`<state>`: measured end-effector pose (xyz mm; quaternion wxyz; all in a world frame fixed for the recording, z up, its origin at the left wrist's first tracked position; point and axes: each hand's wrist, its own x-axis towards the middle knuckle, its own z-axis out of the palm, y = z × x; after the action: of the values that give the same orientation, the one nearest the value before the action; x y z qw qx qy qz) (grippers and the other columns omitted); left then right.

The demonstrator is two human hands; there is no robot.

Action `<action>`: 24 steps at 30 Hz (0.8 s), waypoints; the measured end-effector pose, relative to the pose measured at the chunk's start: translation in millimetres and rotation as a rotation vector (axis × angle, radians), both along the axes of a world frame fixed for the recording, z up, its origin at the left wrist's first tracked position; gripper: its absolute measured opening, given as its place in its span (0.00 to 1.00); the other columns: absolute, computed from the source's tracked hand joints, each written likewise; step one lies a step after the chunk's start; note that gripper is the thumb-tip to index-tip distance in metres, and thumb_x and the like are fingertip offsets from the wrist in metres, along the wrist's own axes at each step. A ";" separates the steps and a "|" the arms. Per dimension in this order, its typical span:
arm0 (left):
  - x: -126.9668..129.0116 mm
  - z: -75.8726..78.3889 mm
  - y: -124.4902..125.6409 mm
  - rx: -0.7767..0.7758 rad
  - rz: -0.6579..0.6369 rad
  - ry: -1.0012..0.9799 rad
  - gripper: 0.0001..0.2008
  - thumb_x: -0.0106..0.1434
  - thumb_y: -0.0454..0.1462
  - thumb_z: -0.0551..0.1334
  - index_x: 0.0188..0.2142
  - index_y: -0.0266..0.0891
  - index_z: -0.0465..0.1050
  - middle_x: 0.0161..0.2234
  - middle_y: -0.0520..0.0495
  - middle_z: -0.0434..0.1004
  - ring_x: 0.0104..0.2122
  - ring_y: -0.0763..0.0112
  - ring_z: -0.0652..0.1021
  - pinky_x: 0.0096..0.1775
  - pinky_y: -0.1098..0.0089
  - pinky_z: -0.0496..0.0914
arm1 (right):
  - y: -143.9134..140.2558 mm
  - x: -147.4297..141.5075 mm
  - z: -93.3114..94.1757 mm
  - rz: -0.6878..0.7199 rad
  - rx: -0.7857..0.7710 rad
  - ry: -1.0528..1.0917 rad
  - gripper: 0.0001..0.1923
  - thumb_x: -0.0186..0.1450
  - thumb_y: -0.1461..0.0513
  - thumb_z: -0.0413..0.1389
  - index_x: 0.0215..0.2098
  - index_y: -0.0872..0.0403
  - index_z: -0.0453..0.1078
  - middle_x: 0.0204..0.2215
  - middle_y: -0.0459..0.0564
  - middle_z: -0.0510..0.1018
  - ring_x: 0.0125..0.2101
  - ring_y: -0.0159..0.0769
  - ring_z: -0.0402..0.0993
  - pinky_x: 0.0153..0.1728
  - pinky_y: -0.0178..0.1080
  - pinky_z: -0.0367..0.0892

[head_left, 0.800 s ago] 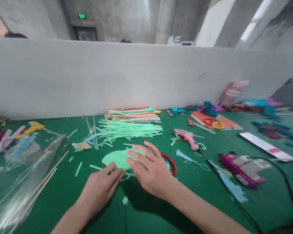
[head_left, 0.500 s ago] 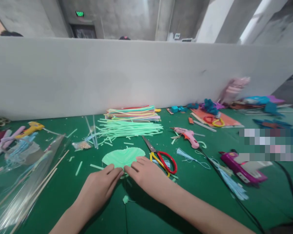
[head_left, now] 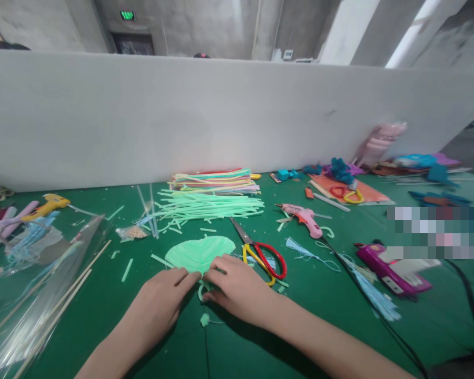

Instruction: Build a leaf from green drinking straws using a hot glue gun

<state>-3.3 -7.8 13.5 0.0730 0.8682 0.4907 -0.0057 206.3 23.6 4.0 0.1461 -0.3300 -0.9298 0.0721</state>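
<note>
A mint-green fuzzy leaf-shaped piece (head_left: 199, 251), fanned out like a ginkgo leaf, lies flat before me. My left hand (head_left: 164, 295) is closed, its fingertips pinching the narrow base from the left. From the right, my right hand (head_left: 237, 287) grips the same base with bent fingers, its thumb lower down by a small curled green pipe cleaner (head_left: 201, 291). The exact contact is partly hidden by the fingers. Closer to me lies a tiny green flower-shaped bit (head_left: 204, 319) with a thin tail. Red-and-yellow-handled scissors (head_left: 260, 252) rest beside my right hand, blades partly apart.
Green pipe cleaners (head_left: 211, 206) lie behind the leaf, with a multicoloured bundle (head_left: 215, 180) beyond. To the right are a pink glue gun (head_left: 305, 218), a blue tassel (head_left: 373, 295) and a purple device (head_left: 393, 271). Wooden sticks (head_left: 69, 297) and clear film (head_left: 43, 316) occupy the left. A white partition (head_left: 221, 116) stands behind.
My right hand has opened its thumb away from its fingers, and the curled pipe cleaner below the leaf's base now shows more. Both hands stay at the base.
</note>
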 end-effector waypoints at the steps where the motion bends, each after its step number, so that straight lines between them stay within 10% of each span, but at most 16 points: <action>1: 0.4 0.4 0.1 -0.014 0.011 -0.026 0.21 0.66 0.28 0.45 0.52 0.43 0.67 0.44 0.42 0.75 0.41 0.57 0.78 0.40 0.59 0.72 | 1.5 0.3 -0.8 -0.003 0.019 -0.007 0.12 0.65 0.55 0.60 0.39 0.56 0.72 0.37 0.50 0.75 0.38 0.39 0.69 0.39 0.39 0.62; 7: -8.7 -2.7 4.1 0.000 0.041 -0.007 0.24 0.66 0.28 0.42 0.53 0.45 0.66 0.45 0.43 0.73 0.33 0.60 0.80 0.31 0.64 0.70 | 13.0 3.5 -7.5 0.039 0.110 0.079 0.08 0.67 0.58 0.59 0.34 0.55 0.73 0.30 0.47 0.75 0.32 0.35 0.67 0.33 0.37 0.59; 24: -51.0 6.2 4.1 -0.013 0.169 -0.222 0.16 0.70 0.46 0.52 0.39 0.45 0.77 0.39 0.48 0.79 0.40 0.63 0.78 0.43 0.63 0.71 | 14.3 23.0 -8.6 0.050 0.107 0.156 0.09 0.71 0.61 0.52 0.35 0.54 0.73 0.34 0.49 0.76 0.35 0.35 0.68 0.37 0.38 0.59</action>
<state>-54.3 -3.7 19.7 0.1327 0.8186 0.5510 0.0937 229.4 37.8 -4.5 0.2337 -0.2920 -0.9260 0.0516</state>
